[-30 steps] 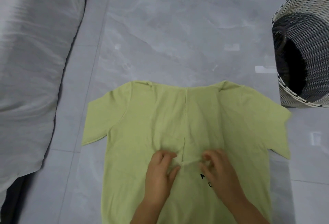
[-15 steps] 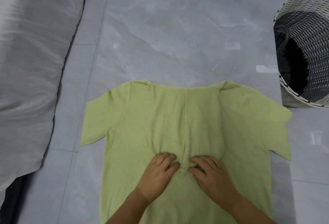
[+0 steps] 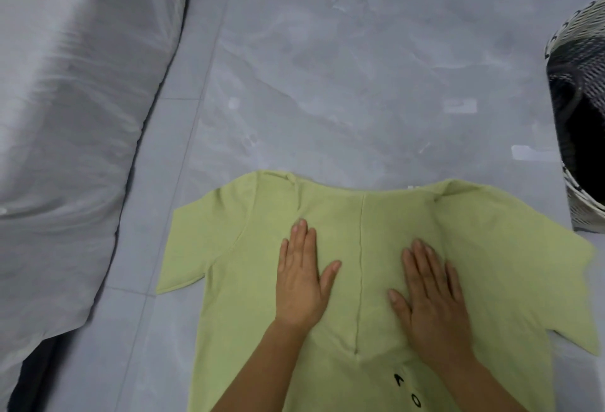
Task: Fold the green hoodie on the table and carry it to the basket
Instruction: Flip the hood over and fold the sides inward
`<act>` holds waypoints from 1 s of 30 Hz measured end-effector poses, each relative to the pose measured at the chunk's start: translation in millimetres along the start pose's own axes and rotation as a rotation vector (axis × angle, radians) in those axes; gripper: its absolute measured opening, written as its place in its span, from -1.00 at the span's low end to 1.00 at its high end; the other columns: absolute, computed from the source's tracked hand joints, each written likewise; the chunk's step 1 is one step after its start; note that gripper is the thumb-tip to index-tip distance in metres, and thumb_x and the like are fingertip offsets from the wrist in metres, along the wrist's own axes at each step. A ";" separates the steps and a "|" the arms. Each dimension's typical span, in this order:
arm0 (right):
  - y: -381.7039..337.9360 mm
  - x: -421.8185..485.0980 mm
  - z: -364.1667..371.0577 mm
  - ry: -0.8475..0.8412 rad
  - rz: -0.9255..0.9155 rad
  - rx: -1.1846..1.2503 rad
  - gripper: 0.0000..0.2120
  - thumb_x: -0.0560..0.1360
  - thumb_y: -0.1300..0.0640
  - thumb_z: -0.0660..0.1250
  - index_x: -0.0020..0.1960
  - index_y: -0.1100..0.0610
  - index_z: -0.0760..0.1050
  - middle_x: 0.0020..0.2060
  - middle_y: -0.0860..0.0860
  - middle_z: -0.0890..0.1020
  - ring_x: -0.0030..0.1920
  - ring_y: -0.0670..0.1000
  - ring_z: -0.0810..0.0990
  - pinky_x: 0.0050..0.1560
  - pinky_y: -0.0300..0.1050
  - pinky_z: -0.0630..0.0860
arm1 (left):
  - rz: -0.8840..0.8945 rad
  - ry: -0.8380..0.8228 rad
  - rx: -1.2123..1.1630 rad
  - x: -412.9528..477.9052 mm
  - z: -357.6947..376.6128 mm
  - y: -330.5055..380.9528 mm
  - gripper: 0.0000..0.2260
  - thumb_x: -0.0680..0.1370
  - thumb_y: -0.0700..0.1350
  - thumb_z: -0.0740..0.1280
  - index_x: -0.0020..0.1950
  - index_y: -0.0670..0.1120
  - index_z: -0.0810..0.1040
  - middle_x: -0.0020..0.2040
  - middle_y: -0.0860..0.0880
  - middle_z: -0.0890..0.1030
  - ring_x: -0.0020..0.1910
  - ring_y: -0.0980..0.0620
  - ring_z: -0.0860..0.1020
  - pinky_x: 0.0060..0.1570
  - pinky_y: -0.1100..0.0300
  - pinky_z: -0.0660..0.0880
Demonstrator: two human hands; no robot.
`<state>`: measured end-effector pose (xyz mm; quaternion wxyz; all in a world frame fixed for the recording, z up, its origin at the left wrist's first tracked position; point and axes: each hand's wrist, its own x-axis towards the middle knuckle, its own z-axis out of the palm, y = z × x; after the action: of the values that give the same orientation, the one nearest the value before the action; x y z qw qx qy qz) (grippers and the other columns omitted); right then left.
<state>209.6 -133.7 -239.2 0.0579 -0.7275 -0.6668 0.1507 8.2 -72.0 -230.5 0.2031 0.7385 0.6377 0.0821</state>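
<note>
Your hands are both open and flat, palms down, gripping nothing. Your left hand (image 3: pixel 302 275) and right hand (image 3: pixel 432 300) lie apart on the green hoodie (image 3: pixel 360 280), one on each side of the centre seam (image 3: pixel 360 241) that runs between them.

The hoodie is spread out on the grey counter (image 3: pixel 360 84), directly under and around your hands. One sleeve (image 3: pixel 193 248) sticks out past your left hand and the other sleeve (image 3: pixel 556 280) past your right. The basket (image 3: pixel 579 51) stands beyond your right hand, past the right sleeve and close to the garment's far corner. Grey bedding (image 3: pixel 65 116) lies well off to the left of your left hand.

Expect this cloth to be light, soft and limp. It will probably sag and lose its shape wherever you don't support it, though it shouldn't slip much or be harmed by a firm grip.

For the fold, pinch each sleeve at its outer edge and bring it in towards the seam. To carry the hoodie, slide both hands under the folded bundle rather than lifting it by one corner.
</note>
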 end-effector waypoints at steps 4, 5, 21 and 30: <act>-14.0 19.5 -15.8 0.160 -0.081 0.101 -0.46 0.59 -0.12 -0.12 0.37 0.22 0.28 0.38 0.17 0.36 0.46 0.06 0.13 0.47 -0.02 -0.01 | 0.080 0.157 -0.093 26.4 -17.1 12.3 -0.52 0.58 0.05 0.07 0.41 -0.21 0.27 0.45 -0.14 0.29 0.45 0.03 0.16 0.44 0.11 0.03; -17.0 32.4 -20.1 0.196 -0.112 0.109 -0.47 0.60 -0.10 -0.10 0.37 0.22 0.28 0.38 0.18 0.36 0.44 0.08 0.17 0.46 -0.02 0.02 | 0.079 0.177 -0.112 38.1 -19.1 15.3 -0.54 0.57 0.00 0.10 0.38 -0.24 0.31 0.42 -0.18 0.34 0.42 0.00 0.22 0.42 0.10 0.11; 2.4 90.6 -4.9 0.137 -0.050 -0.098 -0.40 0.57 -0.20 -0.12 0.44 0.14 0.20 0.43 0.23 0.26 0.43 0.18 0.21 0.45 0.09 0.05 | -0.517 0.166 -0.544 122.6 -54.3 -6.2 -0.84 0.51 -0.24 0.30 0.09 -0.18 0.46 -0.18 -0.02 0.49 -0.13 -0.02 0.46 -0.04 0.15 0.44; 0.9 71.8 -6.5 0.100 -0.030 -0.071 -0.37 0.56 -0.21 -0.16 0.45 0.17 0.20 0.44 0.20 0.24 0.46 0.12 0.14 0.46 0.08 0.00 | 0.199 -0.007 0.186 42.2 8.0 -7.6 -0.40 0.57 0.23 -0.02 0.43 -0.17 0.26 0.47 -0.19 0.21 0.47 -0.15 0.16 0.43 -0.03 0.08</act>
<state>217.0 -62.1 -243.4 0.0676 -0.7255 -0.6790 0.0896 11.6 -31.6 -246.6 0.1267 0.8139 0.5656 0.0398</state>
